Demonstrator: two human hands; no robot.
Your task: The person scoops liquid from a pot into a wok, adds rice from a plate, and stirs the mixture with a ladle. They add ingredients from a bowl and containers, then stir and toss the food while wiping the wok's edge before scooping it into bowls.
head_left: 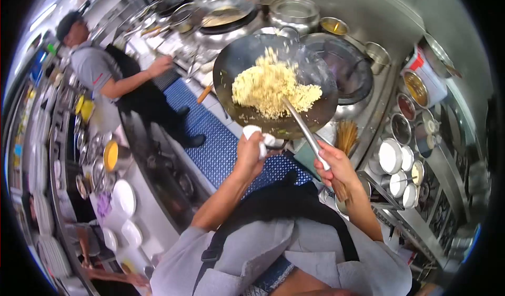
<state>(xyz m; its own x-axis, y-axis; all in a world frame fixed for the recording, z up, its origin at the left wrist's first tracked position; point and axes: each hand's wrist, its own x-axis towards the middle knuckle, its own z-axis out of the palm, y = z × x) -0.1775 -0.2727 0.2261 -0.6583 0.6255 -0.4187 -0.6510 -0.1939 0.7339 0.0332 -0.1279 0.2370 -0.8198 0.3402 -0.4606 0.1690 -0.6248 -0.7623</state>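
My left hand (250, 148) is closed on the near handle of a large dark wok, with a folded white cloth (252, 132) in its grip. The wok (231, 59) is raised and tilted toward me, beside the burner. Yellow fried rice (271, 83) fills its middle, and some grains are in the air, blurred. In my right hand (336, 164) is a long metal wok tool (304, 125) with a wooden grip. Rice hides the head of this tool, which reaches into the wok.
Right of the wok is a black burner ring (342, 67), with a bamboo brush (346, 135) nearer me. Seasoning containers (390, 156) line the right side. A co-worker (113, 67) stands at left on a blue mat (197, 122). White plates (124, 197) lie on the left counter.
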